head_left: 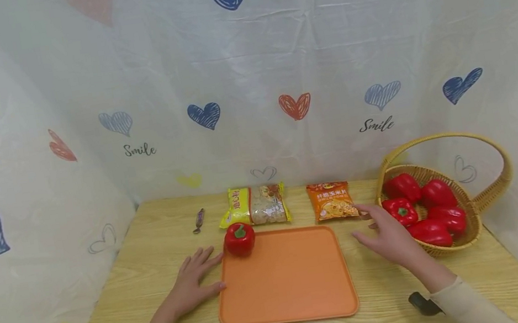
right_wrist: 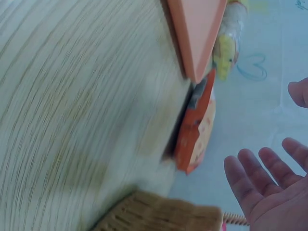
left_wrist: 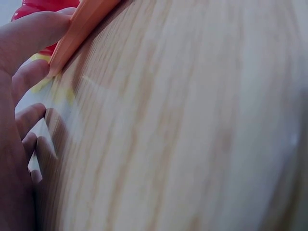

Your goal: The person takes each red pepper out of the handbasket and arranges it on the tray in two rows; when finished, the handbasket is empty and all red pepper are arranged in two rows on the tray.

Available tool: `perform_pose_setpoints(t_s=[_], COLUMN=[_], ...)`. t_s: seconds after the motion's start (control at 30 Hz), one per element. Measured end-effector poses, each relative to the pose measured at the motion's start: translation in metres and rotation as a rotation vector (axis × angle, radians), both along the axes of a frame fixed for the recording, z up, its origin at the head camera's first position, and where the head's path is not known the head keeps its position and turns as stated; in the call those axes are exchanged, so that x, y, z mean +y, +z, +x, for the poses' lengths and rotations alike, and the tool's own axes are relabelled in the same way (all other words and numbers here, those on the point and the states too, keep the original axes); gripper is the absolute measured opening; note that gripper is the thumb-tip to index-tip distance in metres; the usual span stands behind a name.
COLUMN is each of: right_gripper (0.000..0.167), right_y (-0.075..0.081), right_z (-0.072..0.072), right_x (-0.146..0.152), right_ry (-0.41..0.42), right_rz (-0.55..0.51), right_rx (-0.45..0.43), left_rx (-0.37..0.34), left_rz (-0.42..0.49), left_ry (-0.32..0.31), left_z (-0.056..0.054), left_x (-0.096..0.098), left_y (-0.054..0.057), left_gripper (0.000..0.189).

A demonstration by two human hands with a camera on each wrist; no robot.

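An orange tray lies on the table with a red bell pepper at its far left corner. My left hand is at the tray's left side, fingers spread and fingertips right at the rim; the left wrist view shows the thumb and forefinger against the tray edge. My right hand is between the tray and a wicker basket, its fingers loosely extended with nothing in them. In the right wrist view the right hand has its palm showing. Several red peppers lie in the basket.
Behind the tray lie a yellow bag with a clear window and an orange snack packet. A small wrapped candy is at the back left. A white curtain printed with hearts encloses the table.
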State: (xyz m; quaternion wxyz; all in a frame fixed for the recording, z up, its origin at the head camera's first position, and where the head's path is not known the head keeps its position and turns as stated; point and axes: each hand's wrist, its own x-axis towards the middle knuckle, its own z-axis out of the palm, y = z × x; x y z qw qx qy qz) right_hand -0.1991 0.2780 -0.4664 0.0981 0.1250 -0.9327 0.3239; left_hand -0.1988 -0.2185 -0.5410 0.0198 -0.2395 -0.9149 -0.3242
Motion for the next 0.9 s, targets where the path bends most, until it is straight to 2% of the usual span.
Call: perform_pose_setpoints(t_s=[0.3, 0.47, 0.7, 0.9], right_gripper=[0.063, 0.06, 0.066, 0.064], right_y=[0.01, 0.012, 0.018, 0.018], right_z=[0.007, 0.007, 0.007, 0.002], right_x=[0.033, 0.047, 0.062, 0.071], right_ry=[-0.091, -0.13, -0.187, -0.22], right_rz=[0.065, 0.079, 0.114, 0.129], right_rx=[0.006, 0.025, 0.017, 0.024], left_rx=[0.005, 0.007, 0.003, 0.006], left_rz=[-0.003, 0.0, -0.001, -0.002], left_ry=[-0.003, -0.001, 0.004, 0.006], left_z=[0.0, 0.0, 0.001, 0.001], left_x=[0.001, 0.001, 0.001, 0.0], left_y=[0.0, 0.002, 0.002, 0.001], left_gripper=[0.069, 0.069, 0.069, 0.069])
